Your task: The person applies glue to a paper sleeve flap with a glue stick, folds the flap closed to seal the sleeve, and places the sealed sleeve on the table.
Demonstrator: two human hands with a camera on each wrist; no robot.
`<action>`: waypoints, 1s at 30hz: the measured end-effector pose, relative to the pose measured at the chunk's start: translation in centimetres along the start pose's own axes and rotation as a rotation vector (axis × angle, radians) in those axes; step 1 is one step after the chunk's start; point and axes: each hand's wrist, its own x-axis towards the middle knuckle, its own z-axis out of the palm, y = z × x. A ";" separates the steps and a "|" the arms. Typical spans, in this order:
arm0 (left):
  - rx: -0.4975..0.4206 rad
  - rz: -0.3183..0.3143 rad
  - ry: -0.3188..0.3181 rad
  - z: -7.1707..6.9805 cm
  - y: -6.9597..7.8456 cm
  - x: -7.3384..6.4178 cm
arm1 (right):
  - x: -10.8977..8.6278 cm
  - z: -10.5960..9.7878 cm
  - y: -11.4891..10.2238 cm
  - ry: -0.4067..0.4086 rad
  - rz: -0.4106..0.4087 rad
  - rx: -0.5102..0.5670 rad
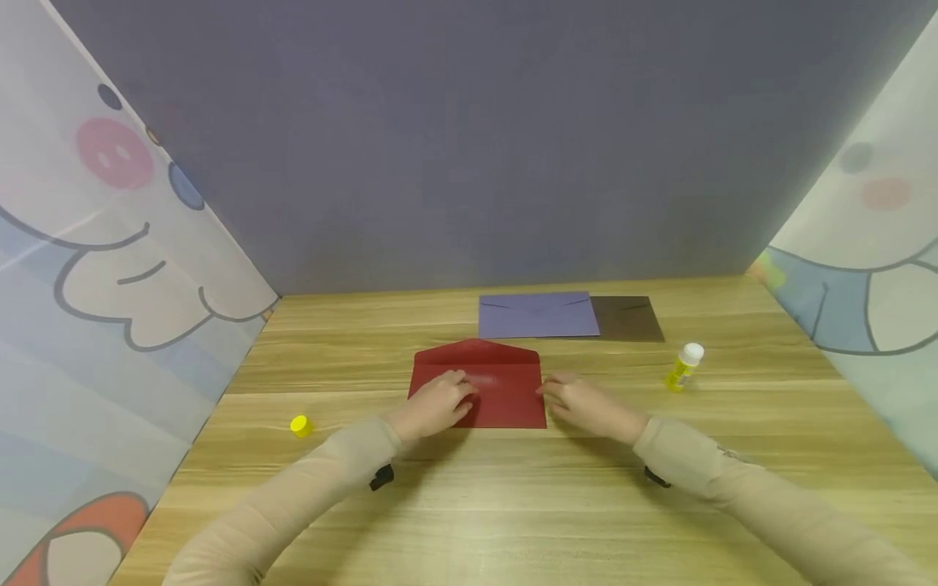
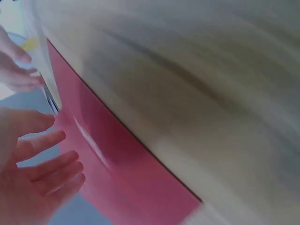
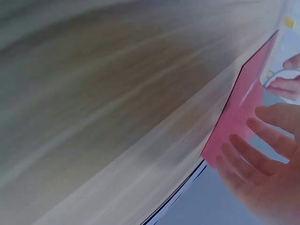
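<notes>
A red envelope (image 1: 506,407) lies on the wooden table with its pointed flap raised away from the person. Over its left half is my left hand (image 1: 437,403), whose loosely bent fingers hold nothing in the left wrist view. My right hand (image 1: 586,404) is at the envelope's right edge, its fingers spread and relaxed in the right wrist view. Whether the fingertips touch the paper I cannot tell. A shiny patch shows on the envelope just below the flap fold.
Behind the red envelope lie a purple envelope (image 1: 538,316) and a dark brown envelope (image 1: 628,319), partly overlapped. A yellow glue stick (image 1: 685,368) with a white base stands tilted in view at the right. Its yellow cap (image 1: 300,426) sits at the left. A grey wall (image 1: 469,146) rises behind.
</notes>
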 end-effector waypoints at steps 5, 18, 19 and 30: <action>-0.011 -0.024 0.042 -0.2 -2.0 -0.9 | 1.1 0.5 -0.9 -0.008 -0.025 -0.054; -0.140 -0.154 -0.081 0.0 -3.8 -3.5 | 1.8 1.8 -1.7 -0.102 -0.042 -0.099; -0.140 -0.157 -0.087 0.1 -3.8 -3.6 | 1.8 1.8 -1.7 -0.107 -0.041 -0.103; -0.158 -0.143 -0.092 0.7 -3.9 -4.1 | 1.5 1.8 -1.6 -0.145 -0.039 -0.146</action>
